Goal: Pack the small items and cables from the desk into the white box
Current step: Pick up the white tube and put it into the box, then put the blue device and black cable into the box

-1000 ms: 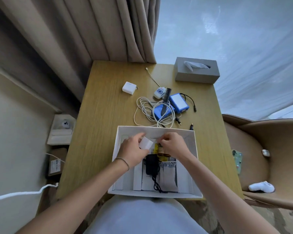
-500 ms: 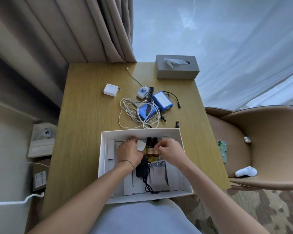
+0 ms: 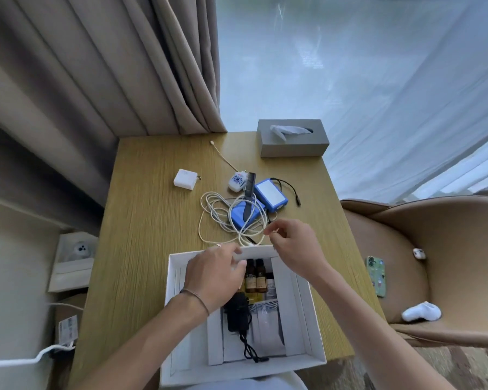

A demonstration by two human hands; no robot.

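Note:
The white box [image 3: 316, 319] sits at the desk's near edge. It holds brown bottles [image 3: 255, 278], a black adapter [image 3: 237, 313] with its cord, and white packets. My left hand [image 3: 214, 274] lies over the box's far left part, fingers stretched onto the far wall. My right hand [image 3: 293, 249] hovers above the far rim with fingers loosely curled; nothing shows between them. Its fingertips are close to the coiled white cable [image 3: 223, 218]. Beyond lie two blue packs [image 3: 269, 194], a black comb [image 3: 250, 190], a white charger [image 3: 184, 180] and a small patterned white plug [image 3: 237, 180].
A grey tissue box [image 3: 293, 139] stands at the desk's far right corner. A thin beige cable [image 3: 223, 154] and a black lead [image 3: 289, 187] lie nearby. The tan chair [image 3: 448, 277] on the right holds a green phone [image 3: 375, 274]. Curtains hang behind the desk.
My right hand has left the bottles and lifted out of the box toward the white cable. My left hand slid to the far wall; the small white piece it held is out of sight.

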